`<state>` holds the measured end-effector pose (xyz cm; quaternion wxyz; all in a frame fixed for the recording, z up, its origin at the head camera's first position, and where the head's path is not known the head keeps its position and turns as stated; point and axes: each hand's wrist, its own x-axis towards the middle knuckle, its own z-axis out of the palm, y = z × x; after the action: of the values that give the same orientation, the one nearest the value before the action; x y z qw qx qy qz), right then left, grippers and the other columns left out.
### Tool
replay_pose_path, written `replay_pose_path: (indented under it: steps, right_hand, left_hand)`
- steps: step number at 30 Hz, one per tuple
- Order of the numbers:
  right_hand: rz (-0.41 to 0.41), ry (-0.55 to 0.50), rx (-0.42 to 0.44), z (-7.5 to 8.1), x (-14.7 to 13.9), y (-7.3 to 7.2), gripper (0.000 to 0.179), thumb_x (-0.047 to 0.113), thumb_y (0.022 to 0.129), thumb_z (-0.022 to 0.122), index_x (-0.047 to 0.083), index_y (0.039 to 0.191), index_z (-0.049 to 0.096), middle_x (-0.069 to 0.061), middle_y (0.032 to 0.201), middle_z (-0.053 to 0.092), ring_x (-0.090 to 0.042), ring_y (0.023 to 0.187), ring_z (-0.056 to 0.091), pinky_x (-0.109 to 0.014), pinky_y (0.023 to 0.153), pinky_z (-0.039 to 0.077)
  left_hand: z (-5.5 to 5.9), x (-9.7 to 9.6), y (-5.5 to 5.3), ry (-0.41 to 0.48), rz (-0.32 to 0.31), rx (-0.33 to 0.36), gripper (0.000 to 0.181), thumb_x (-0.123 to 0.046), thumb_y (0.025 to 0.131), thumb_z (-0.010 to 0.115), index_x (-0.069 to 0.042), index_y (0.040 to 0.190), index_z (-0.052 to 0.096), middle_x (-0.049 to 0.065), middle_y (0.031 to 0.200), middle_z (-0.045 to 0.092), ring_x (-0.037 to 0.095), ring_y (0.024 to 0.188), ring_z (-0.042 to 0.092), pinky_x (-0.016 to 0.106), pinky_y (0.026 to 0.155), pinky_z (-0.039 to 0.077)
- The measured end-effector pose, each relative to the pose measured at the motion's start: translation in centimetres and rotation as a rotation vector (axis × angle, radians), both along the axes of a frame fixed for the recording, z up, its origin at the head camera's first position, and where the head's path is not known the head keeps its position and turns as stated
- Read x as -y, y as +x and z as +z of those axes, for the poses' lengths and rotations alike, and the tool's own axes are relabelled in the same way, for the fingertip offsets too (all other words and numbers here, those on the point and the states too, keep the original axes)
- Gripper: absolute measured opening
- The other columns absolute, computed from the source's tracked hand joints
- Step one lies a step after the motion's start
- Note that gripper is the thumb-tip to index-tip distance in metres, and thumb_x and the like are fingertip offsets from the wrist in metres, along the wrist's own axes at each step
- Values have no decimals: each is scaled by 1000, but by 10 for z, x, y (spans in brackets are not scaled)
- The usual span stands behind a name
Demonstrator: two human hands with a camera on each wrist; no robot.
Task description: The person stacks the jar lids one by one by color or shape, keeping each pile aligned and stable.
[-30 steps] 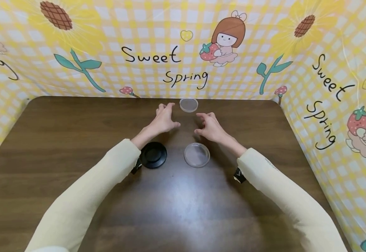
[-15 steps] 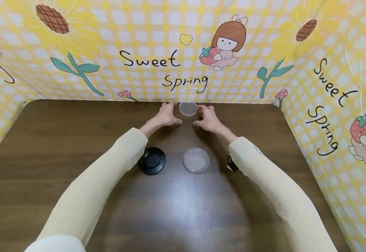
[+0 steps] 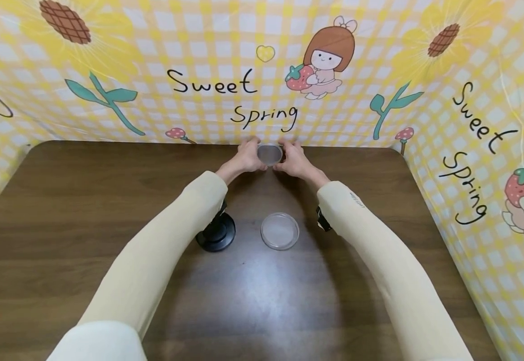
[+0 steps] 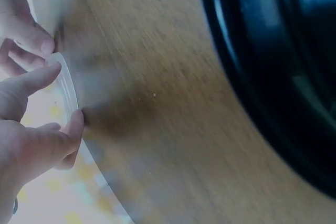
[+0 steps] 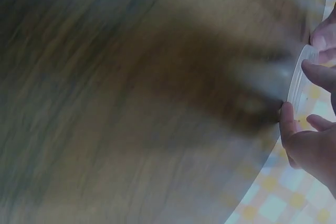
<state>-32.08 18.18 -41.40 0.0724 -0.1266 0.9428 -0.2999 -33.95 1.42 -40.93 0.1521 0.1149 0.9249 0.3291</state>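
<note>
At the table's far edge, a clear, shallow round dish resembling a petri dish (image 3: pixel 269 155) sits between both hands. My left hand (image 3: pixel 249 156) grips its left rim, thumb toward me and fingers behind. On the opposite side my right hand (image 3: pixel 294 159) holds the rim the same way. The left wrist view shows the left hand's thumb and a finger on the dish's thin edge (image 4: pixel 68 85). In the right wrist view the right hand (image 5: pixel 315 140) touches the rim at two spots. Whether the dish is off the table, I cannot tell.
A second clear round dish (image 3: pixel 280 231) lies mid-table, nearer me. Left of it is a black round stepped disc (image 3: pixel 217 233), partly covered by the left sleeve. A yellow checked cloth (image 3: pixel 199 110) stands directly behind the table's far edge.
Both hands have moved forward and inward, from apart on either side of the far dish to gripping its rim. The nearer dish and black disc stay in place.
</note>
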Motion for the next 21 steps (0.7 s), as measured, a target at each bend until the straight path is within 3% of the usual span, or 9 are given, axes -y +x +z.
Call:
replay_pose_path:
  steps: [4,14,21]
  right_hand:
    - [-33,21,37,2,8,-1,72,13,86,72,-2,146,34,-19,146,39,-39,134,23,-45,107,26]
    - [-53,54,-2,5,17,4,64,13,86,72,-7,139,44,-20,137,50,-38,125,32,-44,105,26]
    - [-4,3,-68,3,15,10,61,11,84,75,-9,135,48,-24,102,63,-37,119,37,-42,100,31]
  left_hand:
    - [2,-4,0,-36,0,2,80,-14,80,78,0,145,34,20,140,38,38,126,32,43,97,39]
    - [5,-3,6,-52,10,-41,62,-17,79,79,2,131,51,20,125,47,39,115,38,43,95,36]
    - [5,4,13,-35,-6,-71,60,-15,78,80,1,130,54,20,119,51,39,112,40,44,92,38]
